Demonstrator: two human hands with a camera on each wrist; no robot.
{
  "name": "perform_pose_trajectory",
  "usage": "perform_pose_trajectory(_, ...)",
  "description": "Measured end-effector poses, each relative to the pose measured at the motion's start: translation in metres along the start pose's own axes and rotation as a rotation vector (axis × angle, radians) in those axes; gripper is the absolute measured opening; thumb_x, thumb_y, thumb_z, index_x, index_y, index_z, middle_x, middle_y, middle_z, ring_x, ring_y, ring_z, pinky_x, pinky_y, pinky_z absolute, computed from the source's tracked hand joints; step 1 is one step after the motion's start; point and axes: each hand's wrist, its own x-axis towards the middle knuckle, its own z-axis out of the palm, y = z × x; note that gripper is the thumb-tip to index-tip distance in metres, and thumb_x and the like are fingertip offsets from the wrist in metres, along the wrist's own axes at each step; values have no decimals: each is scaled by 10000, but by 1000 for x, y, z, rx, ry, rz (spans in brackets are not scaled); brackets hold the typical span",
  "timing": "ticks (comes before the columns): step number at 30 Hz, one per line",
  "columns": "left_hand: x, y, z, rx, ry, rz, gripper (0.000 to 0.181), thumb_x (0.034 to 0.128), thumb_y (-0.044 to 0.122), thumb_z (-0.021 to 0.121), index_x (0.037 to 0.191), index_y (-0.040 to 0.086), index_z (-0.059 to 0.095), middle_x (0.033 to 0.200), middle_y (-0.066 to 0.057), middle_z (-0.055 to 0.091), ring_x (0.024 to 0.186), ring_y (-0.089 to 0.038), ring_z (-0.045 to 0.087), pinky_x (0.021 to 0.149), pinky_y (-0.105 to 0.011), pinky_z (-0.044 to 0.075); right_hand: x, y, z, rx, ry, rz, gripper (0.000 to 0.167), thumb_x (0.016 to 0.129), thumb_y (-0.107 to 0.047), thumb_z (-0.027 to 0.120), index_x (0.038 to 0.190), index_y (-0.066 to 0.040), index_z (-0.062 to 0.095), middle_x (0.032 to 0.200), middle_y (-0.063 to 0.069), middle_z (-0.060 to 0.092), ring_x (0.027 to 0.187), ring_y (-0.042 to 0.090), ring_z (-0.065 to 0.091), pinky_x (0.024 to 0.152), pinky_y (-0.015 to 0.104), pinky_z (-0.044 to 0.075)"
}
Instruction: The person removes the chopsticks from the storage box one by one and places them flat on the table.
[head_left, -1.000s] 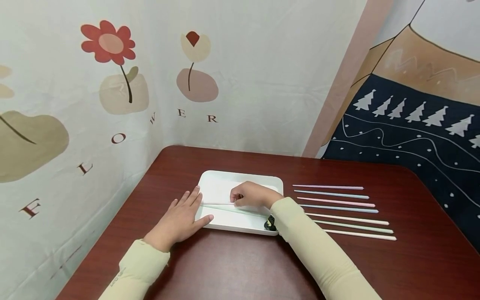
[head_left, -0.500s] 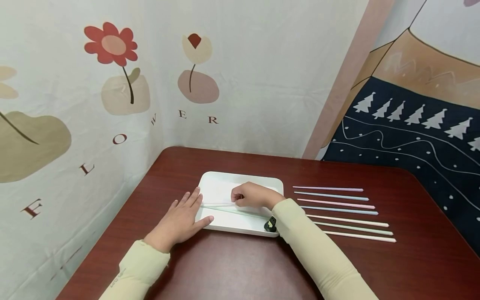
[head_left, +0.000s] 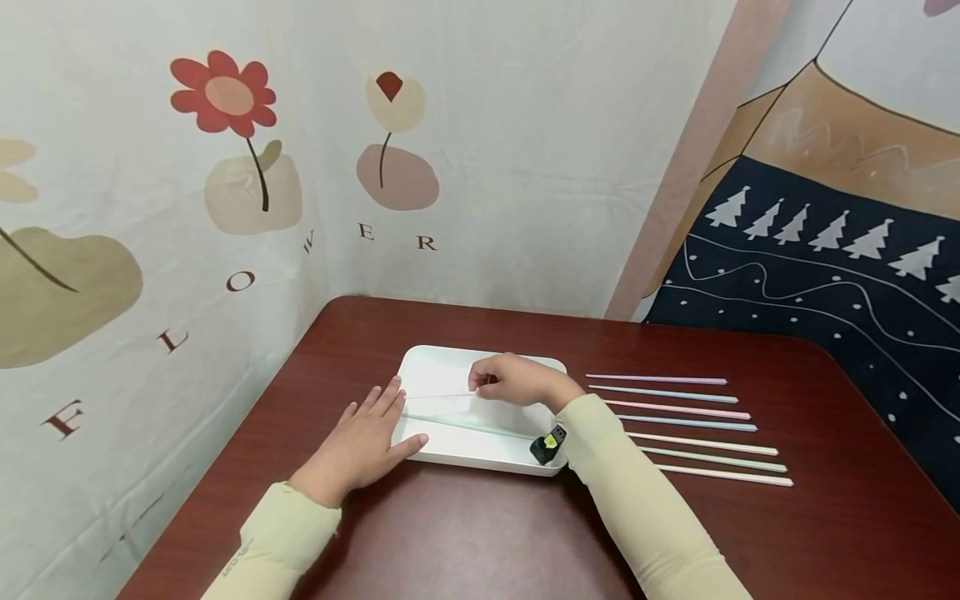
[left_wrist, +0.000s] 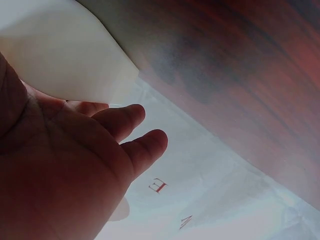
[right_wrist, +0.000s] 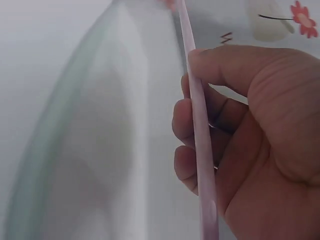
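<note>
My right hand point(head_left: 519, 381) pinches a pale pink chopstick point(right_wrist: 202, 132) between thumb and curled fingers, a little above the white tray point(head_left: 438, 367). The far end of this chopstick points left, toward my left hand point(head_left: 358, 448). That hand lies with spread, straight fingers against the tray's left edge. In the left wrist view its fingers point(left_wrist: 150, 146) reach past the tray's wall point(left_wrist: 75, 60). A pale green chopstick point(head_left: 468, 425) lies slantwise in the tray, below the pink one.
Several pastel chopsticks, among them a purple one point(head_left: 660, 379) and a green one point(head_left: 720, 457), lie in a spaced row right of the tray on the dark red table point(head_left: 480, 533). A black wrist device point(head_left: 547, 446) sits at the right cuff. Printed cloth point(head_left: 510, 167) hangs behind.
My right hand has risen slightly and shifted right, lifting the pink chopstick away from the green one in the tray. The left hand has stayed in place.
</note>
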Motion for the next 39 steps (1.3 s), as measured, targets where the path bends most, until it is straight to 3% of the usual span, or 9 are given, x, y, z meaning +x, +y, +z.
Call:
perform_pose_trajectory(5,-1,0,1,-8,3,5,899,965,665,433,1517,-39,341,1635,-162,169,1452,-448,224,1115,-655,217,-16,-4,-16,-6,24,-31,90,983,-71,587,955,-122,656,835,-48,572,790,110,522,706,284,449)
perform_pose_trajectory(10,-1,0,1,-10,-4,7,894,968,657,438,1521,-37,331,1638,-158,164,1458,-442,214,1118,-652,212,-44,1,-31,-9,45,7,83,998,-103,594,1017,-75,670,885,-50,592,809,135,532,706,311,466)
perform_pose_trajectory(16,0,0,2,4,-2,11,895,970,658,428,1524,-37,324,1638,-157,164,1457,-438,218,1118,-653,211,-86,14,-47,-19,83,57,66,980,-81,612,1000,-96,673,889,-53,605,824,158,550,715,331,486)
perform_pose_trajectory(23,0,0,1,0,-3,6,895,967,656,438,1524,-36,324,1638,-155,164,1456,-440,222,1117,-655,211,-145,32,-61,-16,132,138,113,965,-88,630,949,-198,652,856,-60,601,800,158,557,694,305,479)
perform_pose_trajectory(33,-1,1,0,-5,-6,4,883,973,639,446,1525,-39,320,1639,-157,157,1458,-443,211,1115,-658,209,-232,62,-58,24,131,168,69,980,-109,628,971,-175,648,827,-65,570,766,100,529,642,276,455)
perform_pose_trajectory(39,-2,0,-2,-9,-19,0,916,968,677,406,1529,-40,305,1641,-160,147,1460,-446,200,1121,-656,199,-267,70,-49,73,114,236,39,987,-144,625,974,-169,651,832,-64,565,750,76,510,606,275,433)
